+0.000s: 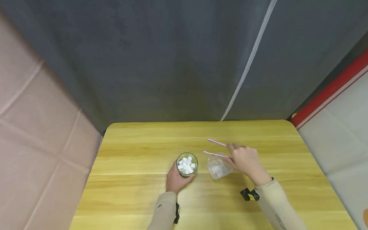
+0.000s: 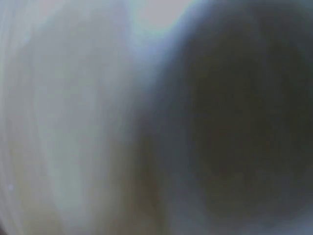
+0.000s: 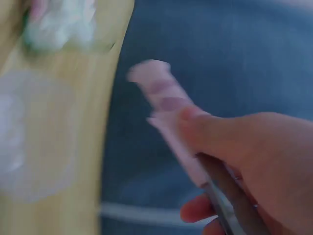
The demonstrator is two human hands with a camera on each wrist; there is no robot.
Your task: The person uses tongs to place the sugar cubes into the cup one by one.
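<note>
White cubes fill a clear drinking glass on the table, and my left hand grips the glass from its near-left side. My right hand holds pink tongs whose two arms stand spread apart and point left, with nothing between their tips. Beneath the tongs stands a clear plastic container with some whitish pieces in its bottom. In the right wrist view, the thumb and fingers hold the tongs, pink toward the tips and metallic farther back. The left wrist view is too blurred to read.
The wood-patterned table ends at a dark grey curtain behind. Pinkish padded panels flank the left side, and a white and red panel the right. A black strap piece hangs by the right sleeve.
</note>
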